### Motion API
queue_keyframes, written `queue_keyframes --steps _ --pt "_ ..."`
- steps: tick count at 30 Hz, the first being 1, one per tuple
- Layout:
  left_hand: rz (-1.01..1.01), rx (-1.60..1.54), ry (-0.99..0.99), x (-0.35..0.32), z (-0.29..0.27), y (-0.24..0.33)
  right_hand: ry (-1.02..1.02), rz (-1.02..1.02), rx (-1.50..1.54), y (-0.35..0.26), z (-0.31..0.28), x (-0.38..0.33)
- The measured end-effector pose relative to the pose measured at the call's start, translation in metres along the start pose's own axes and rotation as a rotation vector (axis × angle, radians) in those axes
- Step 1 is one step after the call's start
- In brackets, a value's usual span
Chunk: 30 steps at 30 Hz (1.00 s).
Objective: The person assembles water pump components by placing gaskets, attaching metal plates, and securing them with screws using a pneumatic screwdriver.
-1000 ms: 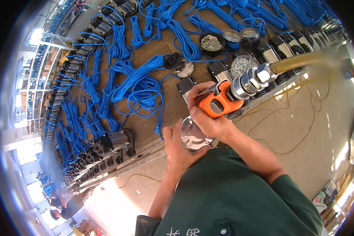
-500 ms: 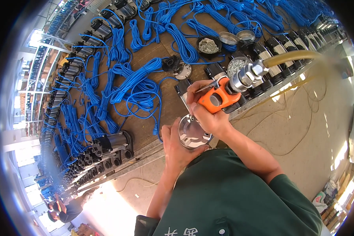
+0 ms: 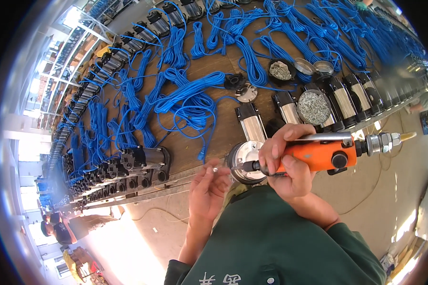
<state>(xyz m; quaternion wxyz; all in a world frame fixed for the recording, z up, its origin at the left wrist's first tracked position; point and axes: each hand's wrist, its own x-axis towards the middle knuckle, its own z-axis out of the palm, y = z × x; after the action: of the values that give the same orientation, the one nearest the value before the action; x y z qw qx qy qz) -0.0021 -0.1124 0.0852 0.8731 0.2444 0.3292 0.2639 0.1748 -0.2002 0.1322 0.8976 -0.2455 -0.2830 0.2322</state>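
My right hand (image 3: 292,171) is wrapped round an orange air screwdriver (image 3: 314,154), held level with its dark chuck and thin bit pointing left. In front of the bit is the round, pale metal end of a pump (image 3: 246,154) with a dark rim, close to my body at the bench edge. Whether the bit touches it I cannot tell. Just left of the pump, my left hand (image 3: 207,190) pinches a small shiny screw (image 3: 215,169) between thumb and fingertips. A blue cable (image 3: 214,123) trails from near the pump's bench neighbours toward a large coil.
Coils of blue cable (image 3: 185,102) cover much of the wooden bench (image 3: 223,135). Bowls of screws (image 3: 314,107) and of small metal parts (image 3: 280,71) stand at the right. Rows of steel pumps (image 3: 342,102) line the bench edges. A person (image 3: 62,230) is at the far left.
My left hand has let go of the shiny round pump end and now pinches a screw. My right hand has swung the screwdriver from upright to level, bit toward the pump. The view has shifted slightly.
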Motion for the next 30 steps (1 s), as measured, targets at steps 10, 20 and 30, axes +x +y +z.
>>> queue_keyframes --steps 10,20,30 --pt "-0.049 0.101 -0.05 0.001 0.024 -0.012 0.003 0.021 -0.023 0.002 -0.001 -0.004" --pt "-0.196 0.164 -0.092 0.01 0.029 -0.022 -0.04 0.074 -0.112 -0.001 -0.021 -0.009" --pt "-0.205 0.134 -0.06 0.013 0.029 -0.028 0.011 0.076 -0.084 -0.003 -0.021 -0.01"
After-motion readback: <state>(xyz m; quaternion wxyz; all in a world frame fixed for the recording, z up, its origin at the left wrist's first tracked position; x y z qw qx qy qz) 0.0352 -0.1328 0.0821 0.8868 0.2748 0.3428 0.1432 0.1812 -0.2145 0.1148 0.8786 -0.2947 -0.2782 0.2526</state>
